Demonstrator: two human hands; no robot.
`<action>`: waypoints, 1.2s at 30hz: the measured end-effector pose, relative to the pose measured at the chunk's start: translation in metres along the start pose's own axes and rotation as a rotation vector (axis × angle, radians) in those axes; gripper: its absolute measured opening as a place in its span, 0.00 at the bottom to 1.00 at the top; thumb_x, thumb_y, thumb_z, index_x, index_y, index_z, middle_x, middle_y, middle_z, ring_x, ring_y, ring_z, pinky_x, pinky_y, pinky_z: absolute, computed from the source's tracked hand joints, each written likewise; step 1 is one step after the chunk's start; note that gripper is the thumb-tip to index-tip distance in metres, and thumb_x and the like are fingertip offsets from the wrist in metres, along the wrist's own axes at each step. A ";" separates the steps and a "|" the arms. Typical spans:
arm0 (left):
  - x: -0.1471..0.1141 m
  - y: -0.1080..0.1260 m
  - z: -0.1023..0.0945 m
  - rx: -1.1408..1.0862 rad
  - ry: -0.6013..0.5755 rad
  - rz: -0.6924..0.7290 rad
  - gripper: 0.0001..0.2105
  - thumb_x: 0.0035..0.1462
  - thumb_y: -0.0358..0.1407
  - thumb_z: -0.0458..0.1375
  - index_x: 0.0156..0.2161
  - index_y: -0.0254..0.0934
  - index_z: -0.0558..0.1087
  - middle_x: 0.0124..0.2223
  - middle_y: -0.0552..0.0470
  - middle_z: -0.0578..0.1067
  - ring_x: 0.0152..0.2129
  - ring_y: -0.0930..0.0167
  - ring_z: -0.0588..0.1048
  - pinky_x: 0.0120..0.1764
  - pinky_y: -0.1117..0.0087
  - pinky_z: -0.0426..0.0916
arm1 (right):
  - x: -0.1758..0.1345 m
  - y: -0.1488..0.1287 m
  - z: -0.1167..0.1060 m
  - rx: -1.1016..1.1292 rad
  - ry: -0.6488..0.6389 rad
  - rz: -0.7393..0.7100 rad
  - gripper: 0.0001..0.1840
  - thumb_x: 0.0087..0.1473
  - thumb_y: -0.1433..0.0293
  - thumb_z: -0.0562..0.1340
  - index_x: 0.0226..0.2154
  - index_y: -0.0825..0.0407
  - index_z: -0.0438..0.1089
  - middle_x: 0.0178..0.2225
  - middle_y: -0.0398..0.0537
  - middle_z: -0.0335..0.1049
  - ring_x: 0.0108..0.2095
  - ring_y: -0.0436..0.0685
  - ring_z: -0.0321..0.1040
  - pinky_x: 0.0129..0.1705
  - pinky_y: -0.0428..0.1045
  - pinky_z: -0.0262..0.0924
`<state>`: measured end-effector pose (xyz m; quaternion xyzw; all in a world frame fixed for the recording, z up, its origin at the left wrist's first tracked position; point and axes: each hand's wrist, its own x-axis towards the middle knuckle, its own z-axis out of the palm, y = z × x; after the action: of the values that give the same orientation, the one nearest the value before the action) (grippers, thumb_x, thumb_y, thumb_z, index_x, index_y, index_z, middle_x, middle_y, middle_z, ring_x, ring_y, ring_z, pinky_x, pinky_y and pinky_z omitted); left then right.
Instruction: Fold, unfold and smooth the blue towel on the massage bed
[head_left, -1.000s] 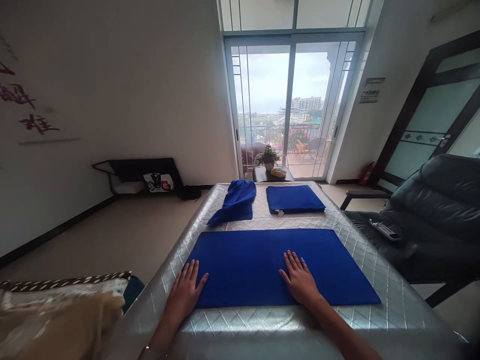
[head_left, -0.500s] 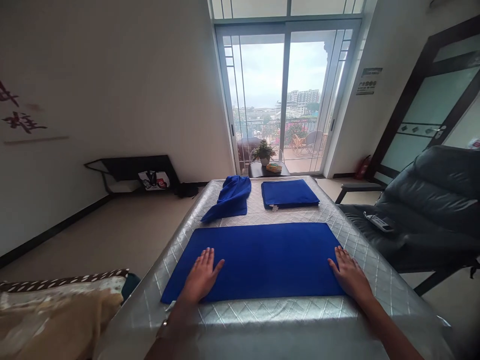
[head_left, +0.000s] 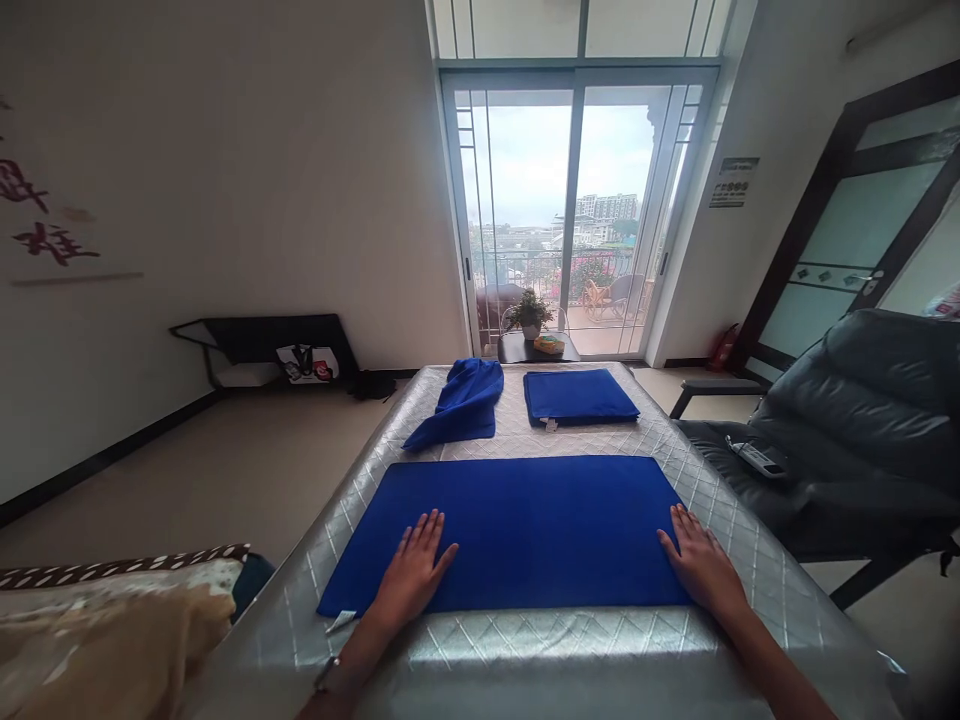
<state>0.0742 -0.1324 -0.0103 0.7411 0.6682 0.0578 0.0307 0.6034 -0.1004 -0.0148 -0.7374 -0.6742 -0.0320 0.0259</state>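
While a blue cloth [head_left: 547, 530] lies flat on a silver-covered counter [head_left: 570, 645], the left hand [head_left: 412, 570] rests palm-down on its left part, the right hand [head_left: 703, 565] at its right edge, both flattened, well apart; a rumpled cloth [head_left: 465, 405] lies beyond.

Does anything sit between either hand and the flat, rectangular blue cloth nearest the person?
Nothing visible does: the left hand lies on the blue cloth, and the right hand lies over its right edge.
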 end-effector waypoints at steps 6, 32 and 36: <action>-0.041 -0.104 0.012 0.144 0.170 -0.087 0.33 0.68 0.52 0.34 0.66 0.39 0.65 0.69 0.41 0.63 0.68 0.53 0.56 0.63 0.42 0.56 | 0.004 0.001 -0.006 -0.052 -0.044 0.023 0.39 0.64 0.57 0.42 0.70 0.62 0.51 0.72 0.55 0.44 0.72 0.60 0.41 0.70 0.60 0.40; -0.040 -0.110 0.020 0.094 0.186 -0.187 0.34 0.63 0.56 0.43 0.68 0.41 0.62 0.67 0.46 0.67 0.66 0.57 0.61 0.63 0.50 0.60 | 0.096 -0.146 -0.024 0.135 -0.139 -0.165 0.39 0.67 0.55 0.39 0.72 0.60 0.43 0.73 0.51 0.38 0.73 0.58 0.33 0.72 0.57 0.30; -0.017 -0.120 0.000 0.091 0.053 -0.303 0.37 0.62 0.59 0.43 0.66 0.35 0.65 0.65 0.39 0.69 0.63 0.55 0.66 0.60 0.53 0.65 | 0.114 -0.060 -0.012 0.027 -0.096 0.046 0.39 0.67 0.58 0.40 0.71 0.65 0.44 0.73 0.55 0.40 0.73 0.60 0.36 0.71 0.57 0.32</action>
<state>-0.0455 -0.1370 -0.0256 0.6305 0.7750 0.0417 -0.0121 0.5540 0.0167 0.0064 -0.7531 -0.6578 0.0131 0.0043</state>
